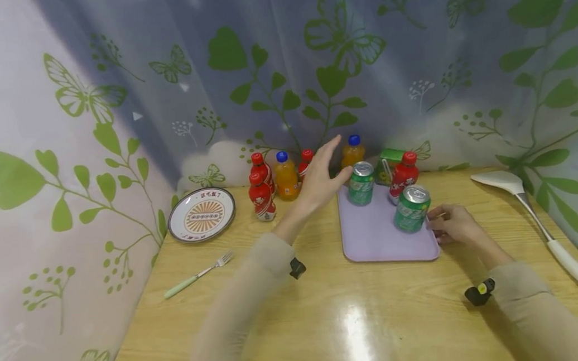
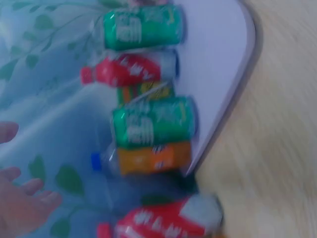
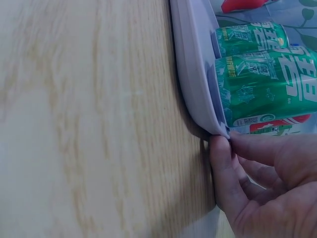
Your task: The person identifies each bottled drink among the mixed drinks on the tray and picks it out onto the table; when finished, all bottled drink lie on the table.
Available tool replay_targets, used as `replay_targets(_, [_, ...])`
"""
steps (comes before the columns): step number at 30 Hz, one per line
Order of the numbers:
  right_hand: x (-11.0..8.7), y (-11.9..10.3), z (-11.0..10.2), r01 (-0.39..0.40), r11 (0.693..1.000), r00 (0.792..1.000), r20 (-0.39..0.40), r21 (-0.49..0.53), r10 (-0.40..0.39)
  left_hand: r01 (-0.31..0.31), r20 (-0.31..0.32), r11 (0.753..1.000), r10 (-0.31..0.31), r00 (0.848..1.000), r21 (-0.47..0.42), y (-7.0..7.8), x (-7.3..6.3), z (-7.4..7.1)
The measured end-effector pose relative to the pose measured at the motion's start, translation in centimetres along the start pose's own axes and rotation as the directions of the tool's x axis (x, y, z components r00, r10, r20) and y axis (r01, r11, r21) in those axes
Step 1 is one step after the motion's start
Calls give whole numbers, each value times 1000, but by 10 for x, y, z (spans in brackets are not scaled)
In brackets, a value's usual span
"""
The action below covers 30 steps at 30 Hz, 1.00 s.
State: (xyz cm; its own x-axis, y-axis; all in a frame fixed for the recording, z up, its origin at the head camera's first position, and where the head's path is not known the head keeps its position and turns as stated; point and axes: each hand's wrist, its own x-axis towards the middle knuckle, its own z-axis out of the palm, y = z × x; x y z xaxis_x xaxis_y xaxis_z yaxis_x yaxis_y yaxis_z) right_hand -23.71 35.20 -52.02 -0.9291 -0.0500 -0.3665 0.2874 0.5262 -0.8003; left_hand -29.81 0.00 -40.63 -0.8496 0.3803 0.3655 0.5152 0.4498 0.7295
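Note:
A pale purple tray (image 1: pixel 368 236) lies on the table with two green soda cans on it, one can (image 1: pixel 412 211) near its front right and the other can (image 1: pixel 361 184) at its back left. Beside the front can is a red-capped bottle (image 1: pixel 403 175). My right hand (image 1: pixel 454 224) pinches the tray's right rim between thumb and fingers, as the right wrist view shows close up. In the air left of the back can, my left hand (image 1: pixel 319 177) has its fingers extended and holds nothing. Past the fingers stands an orange juice bottle (image 1: pixel 352 152) with a blue cap.
Left of the tray stand red bottles (image 1: pixel 261 199) and another orange bottle (image 1: pixel 286 178). Farther left lie a patterned plate (image 1: pixel 202 214) and a fork (image 1: pixel 200 275). A white-handled spatula (image 1: pixel 537 208) is at the right; a green box (image 1: pixel 387 162) is at the back by the curtain.

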Motion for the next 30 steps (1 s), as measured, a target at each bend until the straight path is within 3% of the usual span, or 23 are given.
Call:
replay_targets(7, [0,4,-1,4,1000,1000,-9,10,-4,58,155,998,-54,986,-26,8,20,52])
replay_targets(14, [0,3,0,4,999,1000,-12,35,-4,106,210,993,-91,973,-60,7,36,89])
replay_targets(22, [1,5,1,20,999,1000,-13,34,-19,144,240,990,-138,961,-9,11,51,116])
replay_targets(30, [-2,2,1,36,998,999,-17,41,-36,180,245,982,-189,951,60,11,58,133])
